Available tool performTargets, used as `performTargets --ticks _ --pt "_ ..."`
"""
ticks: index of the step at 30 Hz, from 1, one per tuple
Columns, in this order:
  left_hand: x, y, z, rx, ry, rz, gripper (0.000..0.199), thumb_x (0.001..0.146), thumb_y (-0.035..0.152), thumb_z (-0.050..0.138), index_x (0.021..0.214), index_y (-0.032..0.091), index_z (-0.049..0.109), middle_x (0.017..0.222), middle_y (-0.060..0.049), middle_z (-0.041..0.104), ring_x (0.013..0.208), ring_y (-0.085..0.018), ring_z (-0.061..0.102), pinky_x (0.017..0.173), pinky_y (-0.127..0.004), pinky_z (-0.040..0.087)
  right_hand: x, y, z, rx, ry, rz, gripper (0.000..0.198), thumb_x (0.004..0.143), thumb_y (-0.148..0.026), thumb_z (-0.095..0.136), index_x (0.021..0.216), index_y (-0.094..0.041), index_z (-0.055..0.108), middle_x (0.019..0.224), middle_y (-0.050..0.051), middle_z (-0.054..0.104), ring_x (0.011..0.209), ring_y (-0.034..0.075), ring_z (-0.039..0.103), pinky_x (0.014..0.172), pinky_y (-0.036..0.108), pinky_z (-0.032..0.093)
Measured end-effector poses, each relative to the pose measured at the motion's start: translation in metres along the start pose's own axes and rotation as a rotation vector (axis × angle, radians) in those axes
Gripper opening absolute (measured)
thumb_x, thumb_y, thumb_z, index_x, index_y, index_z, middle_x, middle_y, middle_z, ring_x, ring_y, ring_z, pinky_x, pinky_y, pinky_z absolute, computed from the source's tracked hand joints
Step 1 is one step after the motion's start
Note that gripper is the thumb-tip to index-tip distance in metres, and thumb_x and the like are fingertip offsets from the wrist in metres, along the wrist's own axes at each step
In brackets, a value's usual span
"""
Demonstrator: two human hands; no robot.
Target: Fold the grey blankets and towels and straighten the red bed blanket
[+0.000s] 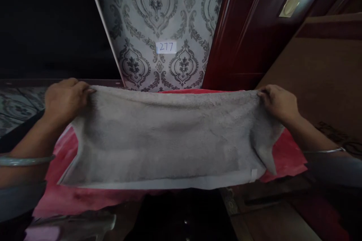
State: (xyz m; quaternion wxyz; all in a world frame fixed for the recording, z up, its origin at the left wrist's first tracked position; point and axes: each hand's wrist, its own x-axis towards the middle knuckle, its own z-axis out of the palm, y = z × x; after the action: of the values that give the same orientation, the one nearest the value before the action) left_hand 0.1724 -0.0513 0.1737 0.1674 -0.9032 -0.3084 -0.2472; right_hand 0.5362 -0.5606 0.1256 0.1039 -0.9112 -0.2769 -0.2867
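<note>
Here, left hand (67, 97) and right hand (279, 101) pinch grey fleece (166, 137) near the far edge of the red cover (66, 150); pull evenly.

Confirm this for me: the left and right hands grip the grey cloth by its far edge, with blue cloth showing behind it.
Not blue: the head view shows red cloth behind it. The left hand and right hand do grip the grey cloth by its far edge.

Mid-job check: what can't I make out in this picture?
In the head view:
Red cloth: middle hidden behind the grey cloth.
White tag: any print too small to read.
Dark panel: cut off by left and top edges.
Brown board: markings too dim to read.
</note>
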Motion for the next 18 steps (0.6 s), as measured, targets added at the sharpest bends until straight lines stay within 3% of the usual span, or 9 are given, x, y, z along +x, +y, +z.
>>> performTargets --ticks 4,7,9,11,14,18 --pt "0.033 0.009 0.012 -0.009 -0.032 0.028 0.063 0.105 0.046 0.022 0.118 0.000 0.063 0.120 -0.016 0.059 0.119 -0.030 0.050 0.100 -0.049 0.039 0.040 -0.004 0.016 0.008 -0.021 -0.033 0.022 0.096 -0.023 0.050 0.106 -0.014 0.067 0.109 0.015 0.068 0.099 0.024 0.057 0.080 0.033 0.040" --pt "0.051 0.029 0.031 -0.036 -0.021 0.036 0.060 0.106 0.035 0.016 0.126 -0.003 0.057 0.130 -0.023 0.053 0.129 -0.035 0.041 0.102 -0.056 0.033 0.064 -0.018 0.044 0.039 -0.042 0.044 0.027 0.093 -0.017 0.048 0.111 -0.013 0.068 0.113 0.016 0.066 0.103 0.026 0.057 0.085 0.036 0.042" --pt "0.051 0.040 0.048 -0.068 -0.029 0.036 0.056 0.105 0.029 0.015 0.135 -0.002 0.050 0.136 -0.027 0.049 0.132 -0.037 0.039 0.101 -0.058 0.034 0.062 -0.024 0.068 0.079 -0.031 0.098 0.034 0.090 -0.015 0.047 0.117 -0.012 0.067 0.114 0.016 0.065 0.105 0.027 0.059 0.086 0.038 0.045" --pt "0.038 0.041 0.070 -0.070 -0.103 0.054 0.052 0.102 0.028 0.024 0.141 0.000 0.046 0.139 -0.029 0.048 0.130 -0.038 0.043 0.099 -0.056 0.037 0.042 -0.022 0.094 0.137 -0.018 0.090 0.035 0.089 -0.017 0.047 0.118 -0.013 0.067 0.114 0.017 0.066 0.107 0.028 0.060 0.089 0.039 0.047" --pt "-0.002 0.015 0.109 -0.007 -0.237 0.049 0.053 0.094 0.033 0.039 0.138 0.007 0.052 0.138 -0.024 0.056 0.127 -0.036 0.051 0.100 -0.052 0.042 -0.015 -0.001 0.131 0.229 -0.026 0.076 0.032 0.088 -0.025 0.051 0.113 -0.015 0.069 0.116 0.016 0.068 0.110 0.029 0.061 0.094 0.041 0.049" --pt "-0.070 -0.035 0.151 -0.120 -0.385 -0.021 0.051 0.084 0.043 0.037 0.108 0.015 0.072 0.107 -0.018 0.074 0.095 -0.032 0.069 0.083 -0.045 0.055 -0.100 0.035 0.153 0.322 -0.165 0.220 0.033 0.089 -0.034 0.052 0.109 -0.016 0.071 0.111 0.016 0.072 0.104 0.030 0.067 0.091 0.043 0.052"
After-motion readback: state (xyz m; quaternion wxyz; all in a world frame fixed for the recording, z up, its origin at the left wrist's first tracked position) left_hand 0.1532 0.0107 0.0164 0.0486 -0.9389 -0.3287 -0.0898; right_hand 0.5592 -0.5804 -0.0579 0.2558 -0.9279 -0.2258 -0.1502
